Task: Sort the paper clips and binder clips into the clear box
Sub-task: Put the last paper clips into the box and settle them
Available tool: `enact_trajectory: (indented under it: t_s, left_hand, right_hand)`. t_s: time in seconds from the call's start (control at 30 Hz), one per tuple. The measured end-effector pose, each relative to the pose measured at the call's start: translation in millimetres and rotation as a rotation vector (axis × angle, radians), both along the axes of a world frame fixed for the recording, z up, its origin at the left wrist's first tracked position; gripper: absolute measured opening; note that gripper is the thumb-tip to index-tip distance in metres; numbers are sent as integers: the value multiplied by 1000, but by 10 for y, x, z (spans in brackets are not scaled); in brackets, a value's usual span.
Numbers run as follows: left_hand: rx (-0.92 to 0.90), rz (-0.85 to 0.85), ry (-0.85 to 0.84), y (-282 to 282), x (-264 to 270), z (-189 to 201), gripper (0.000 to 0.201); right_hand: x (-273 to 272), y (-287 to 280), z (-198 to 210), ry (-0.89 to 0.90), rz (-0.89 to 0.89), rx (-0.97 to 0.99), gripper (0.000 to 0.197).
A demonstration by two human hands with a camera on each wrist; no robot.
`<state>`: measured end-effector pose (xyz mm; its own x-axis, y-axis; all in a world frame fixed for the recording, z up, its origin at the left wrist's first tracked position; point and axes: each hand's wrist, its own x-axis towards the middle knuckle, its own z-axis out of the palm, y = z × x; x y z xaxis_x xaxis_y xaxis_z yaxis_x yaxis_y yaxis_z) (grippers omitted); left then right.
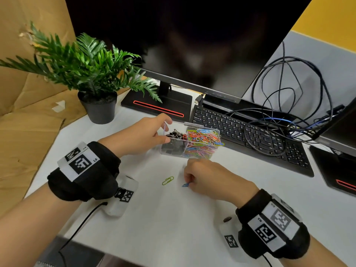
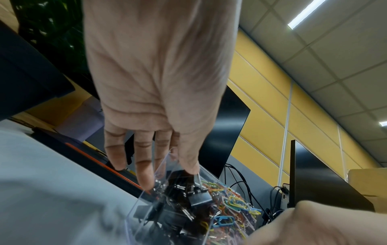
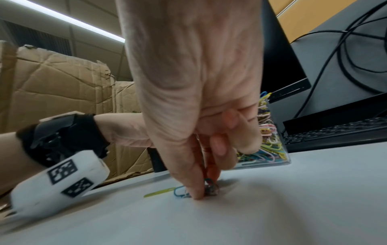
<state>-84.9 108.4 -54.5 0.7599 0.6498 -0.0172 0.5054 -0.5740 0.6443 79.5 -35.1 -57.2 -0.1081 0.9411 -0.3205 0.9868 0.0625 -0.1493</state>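
Here, at a white desk [image 1: 192,218], the right hand [image 1: 204,178] is pinching a blue paper clip [image 1: 185,185] between thumb and fingertip against the surface, w/ the other fingers curled in. The left hand [image 1: 142,135] is gripping the near-left corner of the clear box [image 1: 173,151], thumb on the front wall, fingers reaching over the rim (steadying it, apparently).

Risks, judging from this: the flat clip is lying flush on a smooth top, so the pinch could be slipping and flicking it away, poss. toward the green paper clip [image 1: 168,180] just beside it. The colored clips [image 1: 204,139] are heaping above the right compartment's rim, so one more dropped on top may be sliding off. The box looks light; a tug from the left hand could be tipping it.

The blue clip is lying under the right hand's fingertips, well apart from the left hand. The box is sitting just beyond the right hand, black binder clips [image 1: 175,134] in the left compartment.
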Motion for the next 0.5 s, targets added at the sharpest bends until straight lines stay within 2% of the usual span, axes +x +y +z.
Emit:
enact_trajectory:
  t_s: [0.27, 0.5]
  left_hand:
    - [-6, 0, -10, 17, 1, -6, 40]
    - [5, 2, -1, 2, 0, 18, 42]
  right_hand:
    - [-87, -8, -30, -77, 30, 38, 14]
    - [-33, 15, -55, 61, -50, 14, 16]
